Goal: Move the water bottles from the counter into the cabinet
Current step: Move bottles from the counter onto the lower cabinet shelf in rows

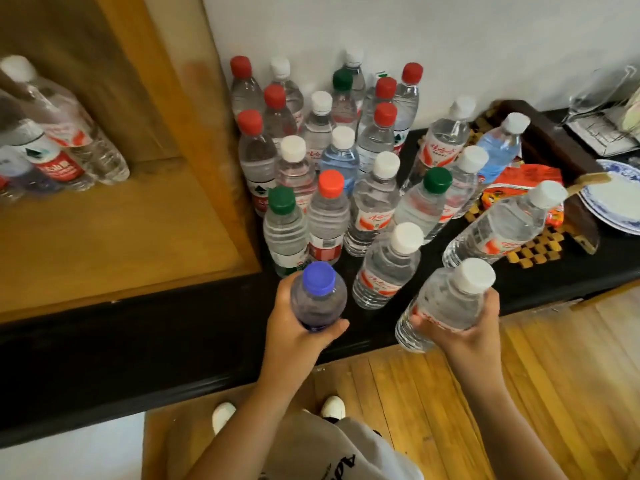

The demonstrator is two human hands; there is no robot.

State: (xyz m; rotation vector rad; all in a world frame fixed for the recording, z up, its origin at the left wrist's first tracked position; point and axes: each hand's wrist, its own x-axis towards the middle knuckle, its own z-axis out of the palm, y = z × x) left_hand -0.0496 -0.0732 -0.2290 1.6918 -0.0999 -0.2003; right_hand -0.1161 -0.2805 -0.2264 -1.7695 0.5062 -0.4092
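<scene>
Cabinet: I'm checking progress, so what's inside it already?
In the cabinet, a few bottles lie at the left, one white-capped, one red-labelled. The frame edge cuts off anything further left.

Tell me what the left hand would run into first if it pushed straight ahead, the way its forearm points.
Most likely the green-capped bottle standing at the cluster's front edge, right behind the blue-capped bottle the left hand holds. Depth is hard to judge from above; the neighbouring red-capped bottle is about as near.
</scene>
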